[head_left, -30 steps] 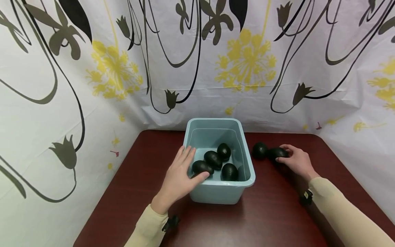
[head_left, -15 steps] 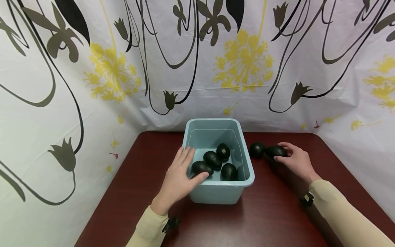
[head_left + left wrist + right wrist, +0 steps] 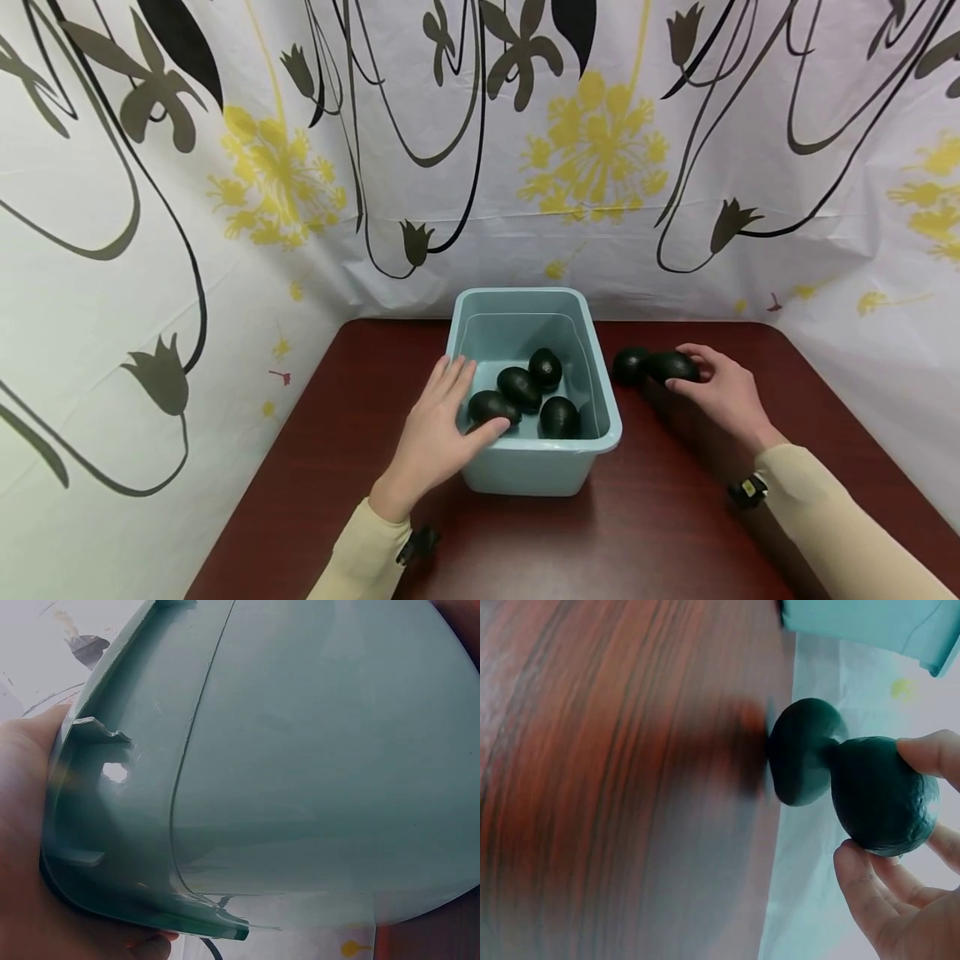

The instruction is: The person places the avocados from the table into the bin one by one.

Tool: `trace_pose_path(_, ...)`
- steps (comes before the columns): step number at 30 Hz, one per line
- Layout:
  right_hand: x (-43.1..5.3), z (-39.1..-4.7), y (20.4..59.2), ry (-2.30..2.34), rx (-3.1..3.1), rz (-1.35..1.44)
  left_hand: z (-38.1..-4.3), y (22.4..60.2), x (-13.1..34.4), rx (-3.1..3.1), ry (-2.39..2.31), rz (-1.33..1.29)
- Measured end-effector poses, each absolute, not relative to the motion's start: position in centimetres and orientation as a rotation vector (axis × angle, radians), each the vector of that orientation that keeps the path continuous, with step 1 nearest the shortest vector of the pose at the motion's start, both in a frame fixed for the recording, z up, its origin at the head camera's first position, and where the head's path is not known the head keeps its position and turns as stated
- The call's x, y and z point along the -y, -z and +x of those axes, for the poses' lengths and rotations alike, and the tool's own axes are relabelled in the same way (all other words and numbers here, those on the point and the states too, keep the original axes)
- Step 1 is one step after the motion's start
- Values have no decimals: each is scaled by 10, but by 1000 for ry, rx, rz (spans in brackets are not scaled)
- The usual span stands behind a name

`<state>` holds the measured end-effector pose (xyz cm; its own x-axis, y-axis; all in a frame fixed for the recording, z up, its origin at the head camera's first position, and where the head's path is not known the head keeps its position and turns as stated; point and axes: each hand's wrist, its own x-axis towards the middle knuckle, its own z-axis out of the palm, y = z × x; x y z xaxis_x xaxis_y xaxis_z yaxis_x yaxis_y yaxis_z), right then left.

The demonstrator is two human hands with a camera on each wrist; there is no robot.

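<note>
A light blue-green plastic bin [image 3: 525, 468] stands on the table with several dark green avocados [image 3: 519, 389] in it. My left hand [image 3: 435, 425] rests on the bin's near left corner, fingers extended over the rim and thumb spread across the front edge. In the left wrist view, the palm lies along the rim [image 3: 54, 825]. To the right of the bin, my right hand [image 3: 723, 396] holds one avocado [image 3: 885, 796] between thumb and fingertips, slightly above the table. Another avocado [image 3: 804, 750] sits on the table beside it, nearer the bin.
The dark red-brown wooden table [image 3: 330, 467] ends against a white curtain [image 3: 480, 200] with a yellow and grey flower print, which hangs behind and along both sides. Each wrist carries a small black camera, one near the left sleeve [image 3: 363, 546].
My right hand has raised its avocado slightly. My left hand stays at the bin's corner, and the bin with its avocados has not moved.
</note>
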<state>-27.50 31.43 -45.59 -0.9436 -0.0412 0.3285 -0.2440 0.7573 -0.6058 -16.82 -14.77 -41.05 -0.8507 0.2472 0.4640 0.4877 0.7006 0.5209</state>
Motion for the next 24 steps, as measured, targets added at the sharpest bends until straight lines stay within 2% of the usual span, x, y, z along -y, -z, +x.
trace_pose_path(24,-289,-259,433,-1103,2483,284,-171,414,148,2534,929,-569)
